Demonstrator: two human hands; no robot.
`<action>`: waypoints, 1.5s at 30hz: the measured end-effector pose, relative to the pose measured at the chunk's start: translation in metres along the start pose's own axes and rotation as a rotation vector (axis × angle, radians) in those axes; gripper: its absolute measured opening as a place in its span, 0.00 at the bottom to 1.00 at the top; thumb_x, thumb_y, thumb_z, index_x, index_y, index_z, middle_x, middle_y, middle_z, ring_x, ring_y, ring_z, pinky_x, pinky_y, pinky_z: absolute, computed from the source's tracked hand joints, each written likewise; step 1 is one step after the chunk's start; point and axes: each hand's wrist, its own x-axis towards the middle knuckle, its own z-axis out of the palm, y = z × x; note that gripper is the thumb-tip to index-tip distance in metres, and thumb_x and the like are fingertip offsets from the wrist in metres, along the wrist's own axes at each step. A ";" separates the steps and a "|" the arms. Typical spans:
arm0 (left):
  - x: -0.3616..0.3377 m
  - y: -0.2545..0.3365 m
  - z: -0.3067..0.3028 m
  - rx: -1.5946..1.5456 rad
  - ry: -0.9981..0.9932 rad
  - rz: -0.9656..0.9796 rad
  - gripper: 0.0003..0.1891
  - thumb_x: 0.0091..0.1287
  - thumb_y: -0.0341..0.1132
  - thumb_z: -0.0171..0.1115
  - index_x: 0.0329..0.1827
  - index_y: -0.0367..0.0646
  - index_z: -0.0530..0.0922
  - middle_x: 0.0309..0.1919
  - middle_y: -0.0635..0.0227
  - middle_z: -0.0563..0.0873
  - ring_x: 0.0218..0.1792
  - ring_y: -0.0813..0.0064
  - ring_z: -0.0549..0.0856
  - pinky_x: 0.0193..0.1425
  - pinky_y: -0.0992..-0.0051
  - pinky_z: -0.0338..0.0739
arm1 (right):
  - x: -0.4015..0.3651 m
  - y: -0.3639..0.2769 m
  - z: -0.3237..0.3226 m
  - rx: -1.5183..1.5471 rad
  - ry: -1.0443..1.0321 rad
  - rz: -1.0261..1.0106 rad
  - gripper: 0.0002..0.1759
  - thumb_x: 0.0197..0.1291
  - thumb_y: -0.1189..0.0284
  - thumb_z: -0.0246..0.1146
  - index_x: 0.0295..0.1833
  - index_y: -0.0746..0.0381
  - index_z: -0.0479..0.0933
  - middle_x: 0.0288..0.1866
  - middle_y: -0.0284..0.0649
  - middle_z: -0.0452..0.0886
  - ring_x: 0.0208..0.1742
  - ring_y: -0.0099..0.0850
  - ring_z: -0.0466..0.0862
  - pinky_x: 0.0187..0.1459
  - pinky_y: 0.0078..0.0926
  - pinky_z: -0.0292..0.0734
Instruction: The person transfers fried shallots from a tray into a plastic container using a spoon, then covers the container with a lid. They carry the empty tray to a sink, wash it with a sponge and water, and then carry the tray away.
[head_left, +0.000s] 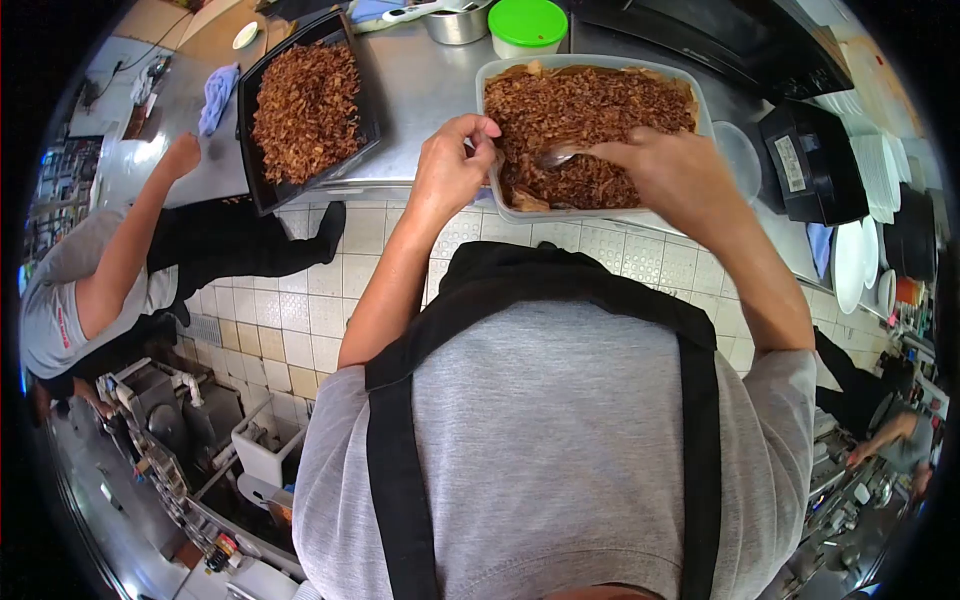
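A clear plastic container [708,103] on the steel counter holds reddish-brown shredded food [570,105]. In my right hand [685,180] is a metal spoon [562,155], its bowl resting in the food near the container's middle. My left hand [457,165] is at the container's left edge, thumb and forefinger curled close together; whether they pinch the rim or a bit of food is too small to tell. To the left, a black tray [370,125] bears a heap of similar brown shreds [305,110].
Behind the container are a green-lidded tub [527,24] and a metal pot [459,26]. A black box [815,160] and white plates [880,170] stand right. A blue cloth [217,98] lies left, near a co-worker's hand [180,157]. Another person is at far right.
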 end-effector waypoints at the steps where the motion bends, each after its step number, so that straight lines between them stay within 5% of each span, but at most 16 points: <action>1: 0.000 0.001 0.000 0.006 -0.004 0.020 0.09 0.60 0.24 0.54 0.42 0.34 0.78 0.24 0.68 0.77 0.21 0.79 0.79 0.27 0.76 0.76 | -0.011 0.005 -0.012 -0.023 0.016 0.069 0.14 0.55 0.73 0.57 0.46 0.52 0.82 0.29 0.38 0.82 0.32 0.36 0.85 0.30 0.33 0.79; 5: 0.001 -0.001 0.000 0.009 -0.018 0.051 0.10 0.61 0.24 0.53 0.44 0.34 0.76 0.24 0.70 0.77 0.20 0.81 0.79 0.26 0.78 0.76 | -0.036 0.027 -0.005 -0.035 -0.061 0.213 0.21 0.55 0.77 0.56 0.52 0.47 0.82 0.32 0.38 0.83 0.29 0.38 0.84 0.29 0.35 0.80; 13: 0.004 -0.005 -0.001 -0.009 -0.071 0.054 0.11 0.62 0.24 0.54 0.47 0.35 0.76 0.27 0.70 0.77 0.22 0.81 0.80 0.25 0.78 0.76 | 0.018 -0.033 0.056 0.176 0.049 0.165 0.13 0.56 0.74 0.55 0.43 0.57 0.84 0.28 0.45 0.83 0.29 0.41 0.85 0.29 0.37 0.80; 18: 0.004 -0.005 -0.004 -0.061 -0.108 -0.002 0.12 0.64 0.25 0.55 0.50 0.38 0.75 0.31 0.70 0.77 0.23 0.81 0.81 0.21 0.80 0.73 | 0.004 -0.023 0.038 0.112 0.033 0.191 0.15 0.55 0.74 0.56 0.45 0.53 0.83 0.30 0.43 0.83 0.31 0.40 0.85 0.32 0.38 0.80; 21: 0.005 -0.004 -0.004 -0.067 -0.100 0.015 0.13 0.61 0.23 0.53 0.50 0.36 0.74 0.27 0.68 0.77 0.24 0.78 0.82 0.26 0.76 0.81 | -0.020 -0.006 0.009 0.045 0.030 0.306 0.14 0.55 0.75 0.56 0.43 0.53 0.84 0.30 0.43 0.84 0.32 0.40 0.85 0.33 0.38 0.80; 27: 0.010 -0.008 -0.005 -0.051 -0.076 0.056 0.33 0.56 0.23 0.56 0.68 0.33 0.62 0.27 0.65 0.78 0.23 0.76 0.82 0.25 0.74 0.81 | 0.013 -0.008 0.050 0.026 -0.026 0.260 0.14 0.54 0.76 0.56 0.44 0.55 0.83 0.31 0.47 0.83 0.34 0.43 0.86 0.34 0.40 0.81; 35: 0.012 -0.010 -0.006 -0.036 -0.104 0.063 0.38 0.54 0.22 0.56 0.72 0.32 0.57 0.27 0.66 0.77 0.22 0.78 0.80 0.26 0.75 0.79 | 0.037 -0.018 0.073 0.121 0.054 0.334 0.17 0.54 0.76 0.55 0.48 0.54 0.83 0.33 0.48 0.84 0.35 0.43 0.86 0.35 0.41 0.81; 40: 0.011 -0.011 -0.005 -0.052 -0.094 0.053 0.37 0.56 0.21 0.55 0.73 0.32 0.55 0.28 0.68 0.76 0.22 0.78 0.81 0.26 0.77 0.77 | -0.008 -0.005 0.030 0.061 0.169 0.290 0.20 0.55 0.77 0.55 0.51 0.48 0.82 0.32 0.42 0.83 0.32 0.40 0.84 0.31 0.37 0.79; 45: 0.017 -0.012 -0.005 -0.122 -0.115 -0.015 0.37 0.54 0.22 0.56 0.71 0.30 0.57 0.26 0.66 0.78 0.22 0.76 0.83 0.24 0.76 0.80 | -0.055 0.012 -0.008 -0.157 -0.018 0.473 0.19 0.55 0.77 0.55 0.49 0.48 0.83 0.30 0.40 0.83 0.29 0.38 0.84 0.30 0.35 0.79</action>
